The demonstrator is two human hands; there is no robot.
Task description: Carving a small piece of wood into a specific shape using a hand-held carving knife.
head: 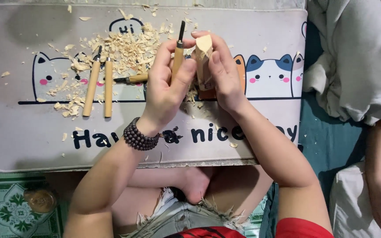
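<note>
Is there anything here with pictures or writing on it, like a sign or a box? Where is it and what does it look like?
Printed mat: lies flat under both hands; pale grey rectangle with cartoon cats in white, orange and blue-grey, plus a row of dark lettering along its near edge.
No packages, signs or screens in view.

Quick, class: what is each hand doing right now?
Left hand: closed on a wooden-handled carving tool.
Right hand: closed on a pale wood block.
</note>
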